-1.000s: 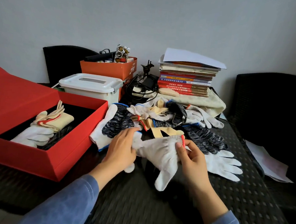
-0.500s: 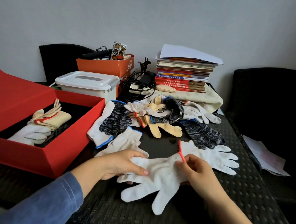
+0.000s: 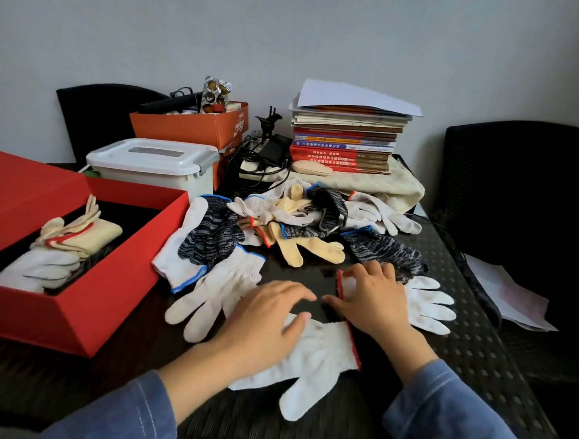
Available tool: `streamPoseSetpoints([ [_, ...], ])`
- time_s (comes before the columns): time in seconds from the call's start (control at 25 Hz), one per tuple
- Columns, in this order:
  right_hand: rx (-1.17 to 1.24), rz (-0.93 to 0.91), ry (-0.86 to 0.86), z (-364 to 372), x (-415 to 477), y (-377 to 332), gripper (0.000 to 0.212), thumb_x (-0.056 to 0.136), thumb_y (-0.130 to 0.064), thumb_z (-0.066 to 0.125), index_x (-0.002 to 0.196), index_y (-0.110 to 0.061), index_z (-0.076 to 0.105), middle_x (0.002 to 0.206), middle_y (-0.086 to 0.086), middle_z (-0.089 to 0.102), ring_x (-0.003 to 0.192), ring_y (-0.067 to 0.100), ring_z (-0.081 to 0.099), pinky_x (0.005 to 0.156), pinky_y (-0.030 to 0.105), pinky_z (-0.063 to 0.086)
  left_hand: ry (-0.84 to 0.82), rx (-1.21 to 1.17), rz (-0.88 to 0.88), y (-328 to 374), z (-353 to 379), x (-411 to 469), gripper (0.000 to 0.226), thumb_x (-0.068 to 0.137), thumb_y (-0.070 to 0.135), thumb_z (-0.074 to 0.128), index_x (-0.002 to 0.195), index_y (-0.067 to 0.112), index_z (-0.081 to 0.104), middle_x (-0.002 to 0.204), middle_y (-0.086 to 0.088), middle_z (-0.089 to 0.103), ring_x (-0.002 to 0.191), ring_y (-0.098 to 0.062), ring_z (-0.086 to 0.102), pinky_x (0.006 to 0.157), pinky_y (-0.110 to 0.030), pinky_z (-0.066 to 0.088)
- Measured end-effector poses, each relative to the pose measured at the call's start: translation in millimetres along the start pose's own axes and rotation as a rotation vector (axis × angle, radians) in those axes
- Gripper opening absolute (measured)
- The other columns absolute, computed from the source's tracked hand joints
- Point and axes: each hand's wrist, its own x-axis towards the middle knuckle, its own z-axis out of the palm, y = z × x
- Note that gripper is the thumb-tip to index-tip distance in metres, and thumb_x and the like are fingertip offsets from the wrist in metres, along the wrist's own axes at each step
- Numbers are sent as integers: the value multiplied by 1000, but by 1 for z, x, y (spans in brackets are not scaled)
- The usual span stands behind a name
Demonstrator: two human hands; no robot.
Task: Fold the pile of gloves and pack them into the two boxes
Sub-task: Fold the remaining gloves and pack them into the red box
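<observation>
White glove (image 3: 320, 351) lies flat right of the red box (image 3: 69, 313); your left hand (image 3: 267, 324), fingers spread, presses it smooth, while your right hand (image 3: 374, 304) rests loose-fingered on its mate (image 3: 426, 304), probably for pairing.

Red box (image 3: 69, 310): we note its left end cut by the frame edge. White glove (image 3: 319, 355): fingers partly under the blurred left hand (image 3: 260, 323).

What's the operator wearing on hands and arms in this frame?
Nothing on the left hand or right hand: no gloves, rings or watch visible. The left sleeve and right sleeve are blue, denim-like, with pale stitching on the left one.
</observation>
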Motion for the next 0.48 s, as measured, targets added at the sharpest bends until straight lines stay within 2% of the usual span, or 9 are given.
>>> streamPoseSetpoints([
  [0.04, -34, -10, 36, 4, 2, -2, 57, 76, -62, 60, 116, -21, 55, 117, 1, 53, 115, 26, 41, 86, 36, 43, -69, 6, 60, 3, 10, -5, 50, 97, 42, 33, 144, 24, 36, 151, 14, 31, 139, 2, 22, 110, -9, 8],
  [0.12, -21, -57, 168, 10, 4, -3, 36, 80, -43, 64, 100, -13, 62, 102, 5, 61, 103, 30, 50, 69, 35, 45, -207, 117, 111, 2, 26, -13, 64, 97, 52, 11, 153, 21, 3, 157, 13, -7, 142, 5, -15, 117, -20, -9],
  [0.2, -47, -140, 267, 14, 1, -1, 18, 74, -25, 70, 79, -9, 63, 81, 7, 64, 84, 32, 57, 53, 31, 41, -300, 228, 96, -2, 37, -18, 72, 91, 59, -3, 151, 20, -10, 154, 11, -22, 137, 5, -29, 116, -28, -14],
  [0.28, -46, -175, 300, 14, -2, 2, 15, 72, -21, 72, 72, -10, 62, 72, 5, 64, 77, 31, 58, 49, 30, 42, -320, 258, 82, -3, 42, -18, 77, 84, 60, -5, 150, 21, -12, 155, 10, -24, 136, 4, -32, 115, -29, -17],
  [0.36, 83, -142, 282, 10, -3, 4, 9, 81, -23, 64, 81, -14, 64, 77, 2, 67, 83, 26, 59, 57, 33, 45, -293, 232, 88, -2, 42, -19, 74, 87, 61, -3, 150, 22, -13, 156, 11, -21, 136, 7, -29, 115, -26, -16],
  [0.4, 219, -91, 256, 8, -4, 4, 7, 84, -22, 61, 86, -16, 64, 79, -1, 68, 83, 21, 60, 62, 32, 46, -262, 188, 81, -2, 42, -19, 71, 91, 61, 2, 150, 23, -11, 156, 13, -17, 135, 13, -25, 114, -21, -16],
  [0.44, 474, -16, 215, 2, -3, 3, 5, 86, -19, 61, 89, -17, 64, 80, -4, 68, 80, 15, 61, 66, 31, 47, -228, 94, 43, -2, 41, -18, 68, 94, 59, 10, 151, 26, -7, 156, 17, -12, 131, 20, -21, 111, -11, -14],
  [0.48, 851, 77, 122, -6, -3, 0, 5, 88, -15, 60, 92, -15, 63, 81, -3, 67, 75, 12, 61, 69, 31, 46, -190, -50, -43, -2, 38, -18, 64, 96, 57, 18, 151, 31, -1, 154, 21, -5, 127, 27, -14, 106, -2, -9],
])
